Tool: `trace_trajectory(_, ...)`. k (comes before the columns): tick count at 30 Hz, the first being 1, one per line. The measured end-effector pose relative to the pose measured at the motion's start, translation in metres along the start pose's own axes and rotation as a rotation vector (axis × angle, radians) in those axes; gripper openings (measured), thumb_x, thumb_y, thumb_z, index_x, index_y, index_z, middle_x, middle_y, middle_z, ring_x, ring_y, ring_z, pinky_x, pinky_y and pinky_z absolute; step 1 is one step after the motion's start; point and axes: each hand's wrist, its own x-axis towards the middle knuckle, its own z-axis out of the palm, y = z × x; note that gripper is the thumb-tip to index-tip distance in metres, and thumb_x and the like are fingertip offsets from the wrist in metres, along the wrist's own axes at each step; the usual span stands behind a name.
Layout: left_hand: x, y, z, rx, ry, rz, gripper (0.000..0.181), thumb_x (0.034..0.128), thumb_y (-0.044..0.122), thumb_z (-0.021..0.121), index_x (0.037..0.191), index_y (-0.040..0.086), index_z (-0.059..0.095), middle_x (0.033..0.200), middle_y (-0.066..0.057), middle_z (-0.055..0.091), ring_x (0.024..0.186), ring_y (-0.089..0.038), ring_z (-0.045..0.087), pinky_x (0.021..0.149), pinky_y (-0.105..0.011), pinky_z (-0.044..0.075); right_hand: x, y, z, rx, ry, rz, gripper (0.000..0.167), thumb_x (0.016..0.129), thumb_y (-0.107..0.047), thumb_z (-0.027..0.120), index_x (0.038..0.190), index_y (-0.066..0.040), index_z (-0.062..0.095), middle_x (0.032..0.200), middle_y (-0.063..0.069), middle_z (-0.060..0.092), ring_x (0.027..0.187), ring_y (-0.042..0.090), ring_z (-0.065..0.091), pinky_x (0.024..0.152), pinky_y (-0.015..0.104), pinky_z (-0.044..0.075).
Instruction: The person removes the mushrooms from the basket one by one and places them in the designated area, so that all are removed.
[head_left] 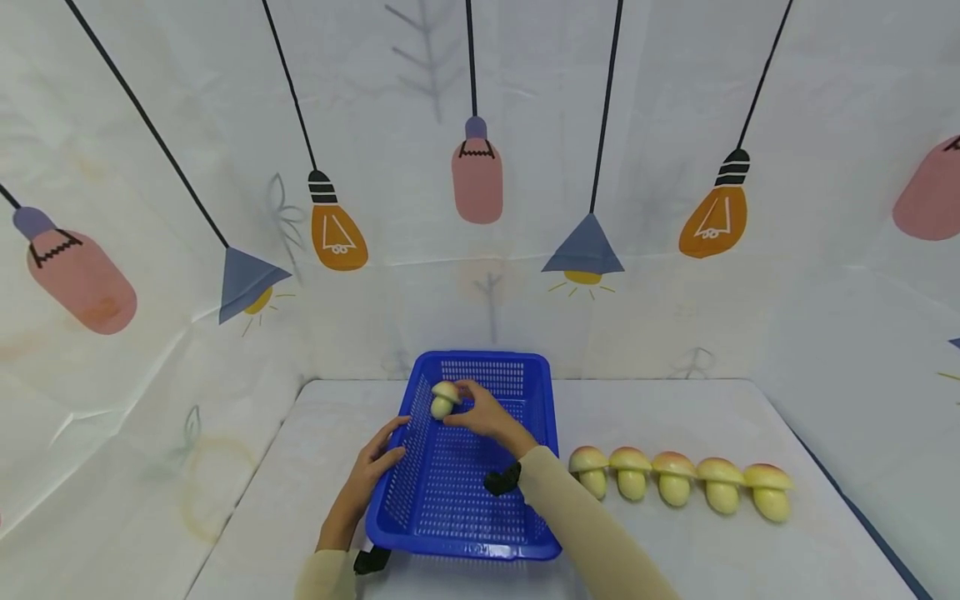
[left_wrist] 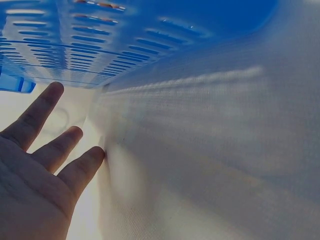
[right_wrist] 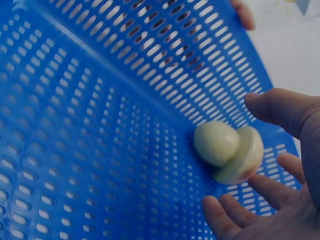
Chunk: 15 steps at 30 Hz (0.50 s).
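A toy mushroom (head_left: 444,401) with a pale stem and a pinkish cap edge lies in the far left corner of a blue plastic basket (head_left: 465,548). Over the basket, my right hand (head_left: 491,417) is beside its cap. In the right wrist view the thumb and fingers spread around the mushroom (right_wrist: 217,143) without closing on it; one fingertip is at the cap's edge, and contact is hard to tell. My left hand (head_left: 367,468) rests at the basket's left rim. Its fingers stretch out along the outer wall in the left wrist view.
To the right of the basket, several similar mushrooms (head_left: 674,479) stand in a row on the white table (head_left: 645,550). Behind it hangs a white sheet (head_left: 645,333) printed with lamps. My right forearm crosses the basket's right rim.
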Motion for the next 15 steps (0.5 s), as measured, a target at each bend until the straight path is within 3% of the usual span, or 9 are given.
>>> trace_trajectory(7,0.000,0.000,0.001,-0.008,-0.005,0.000,0.055,0.1055,0.016,0.052,0.158,0.010,0.037,0.152,-0.033,0.043,0.115,-0.038,0.063,0.084,-0.037,0.058,0.007,0.007,0.001,-0.076,-0.009,-0.043,0.074,0.089,-0.016,0.079,0.152,-0.001,0.042,0.150,0.022,0.050,0.140,0.041,0.047,0.113,0.061,0.037)
trace_trajectory(15,0.001,0.001,0.001,-0.003,0.001,0.000,0.055,0.1054,0.017,0.052,0.158,0.012,0.037,0.153,-0.033,0.043,0.116,-0.043,0.061,0.084,-0.038,0.058,0.011,0.007,0.001,-0.076,-0.022,-0.033,0.078,0.090,-0.015,0.078,0.156,-0.003,0.038,0.146,0.025,0.053,0.127,0.041,0.059,0.104,0.057,0.048)
